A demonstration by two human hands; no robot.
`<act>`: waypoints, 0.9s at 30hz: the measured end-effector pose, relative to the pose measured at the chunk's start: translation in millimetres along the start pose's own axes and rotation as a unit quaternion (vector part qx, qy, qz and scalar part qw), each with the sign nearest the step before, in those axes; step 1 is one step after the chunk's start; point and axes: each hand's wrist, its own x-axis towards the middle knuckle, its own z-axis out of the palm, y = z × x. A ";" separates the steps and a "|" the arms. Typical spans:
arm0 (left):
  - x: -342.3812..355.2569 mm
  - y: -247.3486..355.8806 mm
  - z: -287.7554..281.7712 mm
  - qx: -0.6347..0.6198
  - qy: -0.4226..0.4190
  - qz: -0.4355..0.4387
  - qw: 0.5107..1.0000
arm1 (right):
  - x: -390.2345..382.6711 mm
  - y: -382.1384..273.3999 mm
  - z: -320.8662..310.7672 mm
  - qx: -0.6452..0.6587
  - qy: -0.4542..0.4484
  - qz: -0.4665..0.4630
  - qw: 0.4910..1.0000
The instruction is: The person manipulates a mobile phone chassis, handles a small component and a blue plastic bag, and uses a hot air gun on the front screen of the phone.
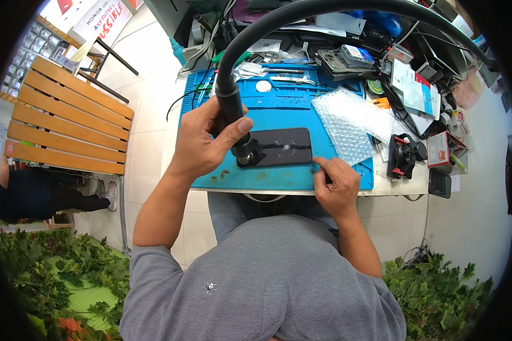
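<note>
My left hand (202,139) is closed round the black handle of a hot air gun (229,105). Its metal nozzle points down over the left end of a smartphone (281,145), hiding that corner. Dark and face up, the phone lies lengthwise on a blue silicone repair mat (233,179), with pale cracks or flecks on its glass. At the phone's lower right corner is the tip of my right index finger; my right hand (338,183) holds nothing, its other fingers curled loosely.
A thick black hose (347,7) arches over the bench. Bubble wrap (352,122) lies right of the phone, beside a black and red clamp (404,156). Tools fill the mat's back trays; clutter is piled behind. A slatted wooden bench (68,119) and a person's legs (79,196) are at left.
</note>
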 end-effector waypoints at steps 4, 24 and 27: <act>-0.7 2.0 -4.6 0.004 -0.009 0.002 1.000 | -0.1 1.5 -0.4 -0.009 -0.002 -0.004 1.000; 61.0 12.8 98.7 -0.109 0.031 0.054 0.992 | -1.5 5.3 -2.2 0.056 0.034 0.002 0.998; 65.4 7.2 87.9 -0.085 0.042 0.025 0.995 | -1.7 5.8 -3.2 0.039 0.024 -0.005 0.999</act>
